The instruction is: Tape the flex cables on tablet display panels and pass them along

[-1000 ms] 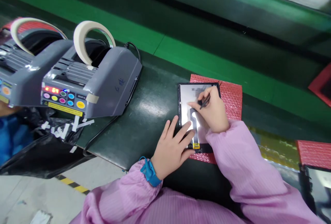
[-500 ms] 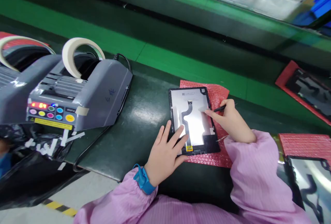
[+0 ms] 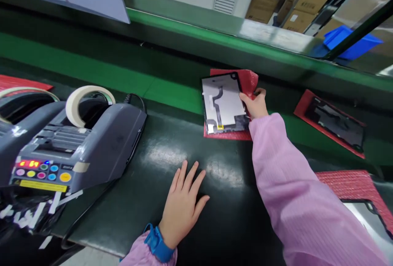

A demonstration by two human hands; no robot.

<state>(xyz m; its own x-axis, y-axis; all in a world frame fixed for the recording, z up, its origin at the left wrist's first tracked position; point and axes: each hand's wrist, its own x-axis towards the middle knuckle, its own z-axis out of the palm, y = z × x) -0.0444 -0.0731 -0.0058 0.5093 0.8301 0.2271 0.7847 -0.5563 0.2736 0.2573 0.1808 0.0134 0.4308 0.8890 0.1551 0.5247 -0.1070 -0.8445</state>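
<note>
At the far side of the bench, my right hand (image 3: 255, 103) grips the right edge of a tablet screen assembly (image 3: 231, 102) together with the red bubble wrap (image 3: 248, 78) beneath it. The assembly lies silver back up, with a dark ribbon cable (image 3: 217, 108) and a small yellow sticker near its lower edge. Its thumb rests on the silver face; the other fingers are behind the wrap. The dark pen-like tool seen before cannot be made out. My left hand (image 3: 183, 204), with a blue wrist strap (image 3: 159, 243), lies flat on the dark bench top, fingers spread, holding nothing.
A grey tape dispenser (image 3: 101, 143) with a cream tape roll (image 3: 73, 108) stands at left, tape strips hanging from its front. Another dispenser is beside it. On the right lie a dark tablet part (image 3: 336, 120) on red wrap and another screen assembly (image 3: 362, 219) on red bubble wrap (image 3: 346, 182).
My right hand has carried the screen assembly and its wrap away from me to the bench's far side. My left hand has come off the assembly onto the bench. The view has shifted.
</note>
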